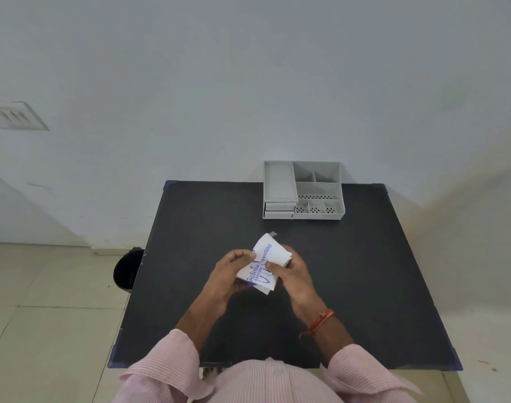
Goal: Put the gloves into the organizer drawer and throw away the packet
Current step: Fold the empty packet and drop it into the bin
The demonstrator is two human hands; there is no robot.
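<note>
A white packet [263, 264] with blue print is held above the middle of the black table [364, 271]. My left hand [229, 274] grips its left edge and my right hand [295, 274] grips its right side, thumb on the printed face. Whether gloves are still inside the packet cannot be told. The grey organizer [303, 190] stands at the table's far edge, with open compartments on top and two small drawers [279, 210] at its front left, both looking closed.
A black bin [126, 270] sits on the tiled floor beside the table's left edge. A white wall rises behind the table. An orange thread bracelet circles my right wrist. A small grey tape piece lies on the table just beyond the packet.
</note>
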